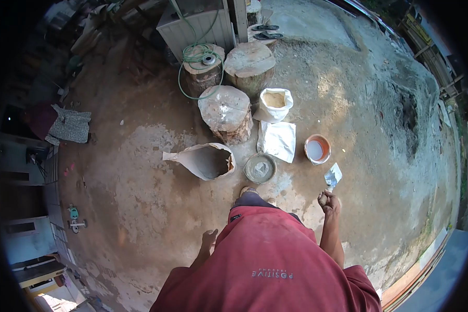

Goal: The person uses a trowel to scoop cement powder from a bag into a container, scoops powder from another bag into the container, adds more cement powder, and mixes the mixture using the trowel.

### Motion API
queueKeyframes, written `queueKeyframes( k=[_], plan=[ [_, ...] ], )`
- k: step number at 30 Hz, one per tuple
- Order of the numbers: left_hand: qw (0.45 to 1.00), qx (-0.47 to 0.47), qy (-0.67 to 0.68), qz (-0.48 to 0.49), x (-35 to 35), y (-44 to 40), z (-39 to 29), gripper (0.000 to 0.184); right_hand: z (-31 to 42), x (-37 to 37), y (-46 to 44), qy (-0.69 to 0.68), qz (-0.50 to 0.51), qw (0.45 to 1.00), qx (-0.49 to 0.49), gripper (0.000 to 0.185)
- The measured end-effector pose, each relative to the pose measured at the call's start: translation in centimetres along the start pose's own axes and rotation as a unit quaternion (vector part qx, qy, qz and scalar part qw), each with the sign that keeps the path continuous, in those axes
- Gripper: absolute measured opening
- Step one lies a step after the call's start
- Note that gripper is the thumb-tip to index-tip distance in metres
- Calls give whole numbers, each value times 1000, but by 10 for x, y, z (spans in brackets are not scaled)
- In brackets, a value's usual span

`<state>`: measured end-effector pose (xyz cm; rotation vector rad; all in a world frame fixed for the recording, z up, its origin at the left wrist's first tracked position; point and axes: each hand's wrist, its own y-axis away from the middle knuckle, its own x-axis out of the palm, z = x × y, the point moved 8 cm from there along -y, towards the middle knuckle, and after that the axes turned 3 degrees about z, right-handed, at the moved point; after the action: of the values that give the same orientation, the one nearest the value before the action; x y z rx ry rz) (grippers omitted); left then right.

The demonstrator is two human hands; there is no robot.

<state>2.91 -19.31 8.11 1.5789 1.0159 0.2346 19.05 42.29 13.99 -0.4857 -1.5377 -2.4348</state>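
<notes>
My right hand (328, 202) is closed round the handle of a trowel (334, 175), its flat pale blade pointing away from me. Beside my left hip hangs my left hand (209, 239), empty, with its fingers loosely apart. In front of my feet stands a round grey basin (260, 169) with some greyish material inside. To its left lies an opened paper sack (205, 160) holding grey powder. An orange-brown bucket (317, 149) with whitish liquid stands just beyond the trowel. A flat white sack (277, 140) lies behind the basin.
Behind the flat sack stands an open white sack (274, 105) of sandy material. Several cut tree stumps (226, 112) stand ahead, a green hose (203, 57) coiled over one. Dark sandals (267, 32) rest farther back. At far left are a toy (75, 217) and patterned cloth (72, 125).
</notes>
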Motion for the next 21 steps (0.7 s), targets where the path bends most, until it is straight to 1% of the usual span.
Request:
queueKeyframes(
  k=[2,4,6,8,10,12,13,14,15,17,18,19,20,21],
  plan=[
    [988,-8,138,-68,-17,-23,-44,68,15,3,-5,2,9,1000,9,18],
    [980,26,188,-65,-29,-26,-118,66,32,2,-15,18,-12,1000,1,16],
    [955,138,243,-95,-31,-70,-163,65,49,4,-28,43,3,999,3,14],
    [953,130,265,-69,-18,-48,-231,64,71,8,-42,82,4,997,2,11],
    [952,169,246,-61,4,-36,-284,69,96,14,-58,110,0,994,-5,11],
    [952,176,244,-55,36,-40,-308,70,127,23,-79,141,-2,990,-15,11],
    [952,188,238,-44,58,-42,-320,70,144,30,-91,191,5,981,-14,12],
    [951,169,254,-45,84,-49,-319,66,163,32,-103,244,9,970,-11,13],
    [948,163,269,-48,115,-53,-321,66,183,39,-119,283,6,958,-39,15],
    [938,194,240,-155,163,-79,-295,60,216,57,-142,365,28,929,-45,16],
    [944,222,169,-175,184,-74,-298,58,227,60,-147,371,23,927,-38,16],
    [944,220,171,-175,201,-58,-313,58,242,79,-155,436,37,898,-49,13],
    [941,224,207,-147,217,-32,-333,58,254,102,-167,498,53,863,-62,10],
    [937,223,242,-119,236,-16,-344,57,261,119,-178,528,65,844,-62,9]
  ],
)
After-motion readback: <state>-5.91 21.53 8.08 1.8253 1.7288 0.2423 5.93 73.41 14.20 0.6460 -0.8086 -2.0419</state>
